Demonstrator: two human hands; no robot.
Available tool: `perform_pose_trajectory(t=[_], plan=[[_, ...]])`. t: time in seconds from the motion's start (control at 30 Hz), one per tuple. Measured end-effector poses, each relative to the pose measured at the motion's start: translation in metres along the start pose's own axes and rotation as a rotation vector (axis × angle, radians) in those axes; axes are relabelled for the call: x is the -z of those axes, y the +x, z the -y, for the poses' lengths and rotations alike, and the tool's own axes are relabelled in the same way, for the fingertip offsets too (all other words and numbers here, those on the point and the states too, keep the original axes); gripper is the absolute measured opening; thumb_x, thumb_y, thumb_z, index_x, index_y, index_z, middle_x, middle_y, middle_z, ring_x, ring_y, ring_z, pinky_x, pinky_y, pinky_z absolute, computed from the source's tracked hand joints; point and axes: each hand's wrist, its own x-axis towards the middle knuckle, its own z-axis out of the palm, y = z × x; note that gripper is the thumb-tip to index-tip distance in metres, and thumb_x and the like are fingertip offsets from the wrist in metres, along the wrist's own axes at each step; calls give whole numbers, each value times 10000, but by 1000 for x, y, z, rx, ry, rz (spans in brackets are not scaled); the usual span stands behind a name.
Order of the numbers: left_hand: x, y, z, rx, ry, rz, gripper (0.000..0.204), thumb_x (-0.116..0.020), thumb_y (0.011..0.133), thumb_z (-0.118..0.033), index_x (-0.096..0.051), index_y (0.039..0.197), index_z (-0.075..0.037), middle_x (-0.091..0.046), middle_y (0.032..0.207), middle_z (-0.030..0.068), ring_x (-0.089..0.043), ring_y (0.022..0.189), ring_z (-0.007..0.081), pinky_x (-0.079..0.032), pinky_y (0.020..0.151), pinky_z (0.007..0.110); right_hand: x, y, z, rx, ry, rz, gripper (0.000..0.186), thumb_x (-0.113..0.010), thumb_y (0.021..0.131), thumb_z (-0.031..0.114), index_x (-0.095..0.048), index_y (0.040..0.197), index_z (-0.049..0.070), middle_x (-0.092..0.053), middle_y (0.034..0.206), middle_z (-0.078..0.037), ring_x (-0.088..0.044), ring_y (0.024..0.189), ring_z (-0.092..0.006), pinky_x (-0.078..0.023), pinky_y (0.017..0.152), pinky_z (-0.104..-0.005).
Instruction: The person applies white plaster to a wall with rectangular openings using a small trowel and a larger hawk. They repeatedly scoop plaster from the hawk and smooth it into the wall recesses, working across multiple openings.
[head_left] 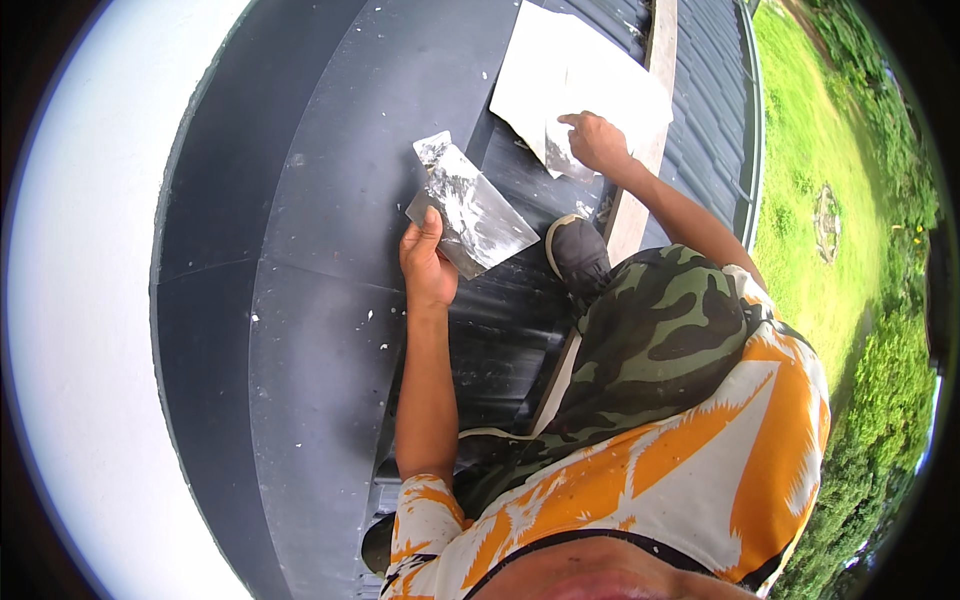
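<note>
My left hand [426, 262] grips the lower edge of a flat grey metal plate [487, 222], its thumb on the upper face. White paste is smeared across the plate, and a narrower smeared piece sticks out at its far corner. Farther right, my right hand [598, 145] is closed, with the index finger stretched along a thin grey scraper blade [566, 158] streaked with white. That blade lies against the near edge of a white sheet [570, 70] spread on the dark roof. The underside of the right-hand grip is hidden.
Dark metal flashing [330, 220] curves along a white wall [90, 300] on the left. A wooden plank [630, 215] runs over the ribbed roof [705, 110] beside my dark shoe [578, 250]. Beyond the roof edge [752, 130], grass [800, 150] lies lower down.
</note>
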Motion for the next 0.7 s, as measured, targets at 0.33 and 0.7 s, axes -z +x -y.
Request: perform_pose_trajectory(t=[0.33, 0.7], plan=[[-15, 44, 20, 66, 41, 144, 313, -632, 971, -230, -617, 1191, -6, -660, 1159, 64, -613, 1036, 152, -477, 935, 324, -112, -45, -66, -1260, 1732, 99, 480, -633, 954, 256, -414, 1236, -65, -528, 980, -166, -606, 814, -257, -573, 673, -369], [-47, 126, 47, 171, 399, 207, 308, -587, 987, -181, -612, 1216, 23, -674, 1125, 84, -615, 1020, 134, -475, 912, 295, -18, -69, -65, -556, 1294, -543, 67, -634, 883, 94, -579, 895, 58, -622, 810, -50, -587, 685, -124, -482, 643, -262]])
